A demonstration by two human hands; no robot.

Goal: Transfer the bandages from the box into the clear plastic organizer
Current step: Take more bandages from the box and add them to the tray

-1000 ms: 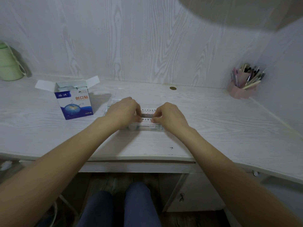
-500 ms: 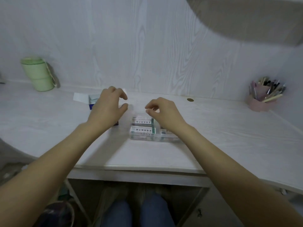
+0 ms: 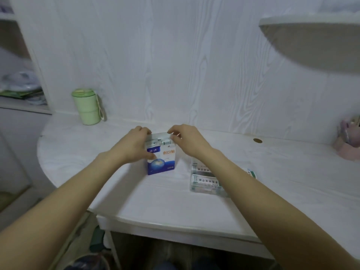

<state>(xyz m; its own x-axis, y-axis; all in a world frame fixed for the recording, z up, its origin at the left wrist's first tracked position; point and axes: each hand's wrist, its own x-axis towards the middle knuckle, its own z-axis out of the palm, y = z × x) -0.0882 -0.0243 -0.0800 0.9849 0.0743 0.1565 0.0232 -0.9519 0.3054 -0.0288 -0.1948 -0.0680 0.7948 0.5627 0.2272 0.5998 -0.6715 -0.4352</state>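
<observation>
Gripping the open box (image 3: 162, 158) at its left side, the left hand (image 3: 134, 145) steadies it while the right hand (image 3: 187, 140) pinches its top edge, organizer (image 3: 204, 180) beneath the right forearm.

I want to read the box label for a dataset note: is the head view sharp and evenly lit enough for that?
Head view: soft all over, with motion blur; the large orange characters on the box are legible, the small print is not. Light is dim and flat, without glare. Wide-angle bending curves the desk edge. The pen holder at the right edge is smeared.

Two hands (image 3: 136, 145) (image 3: 190, 141), one box (image 3: 162, 159), one clear organizer (image 3: 204, 184), one green cup (image 3: 87, 107), one pink holder (image 3: 347, 148).
</observation>
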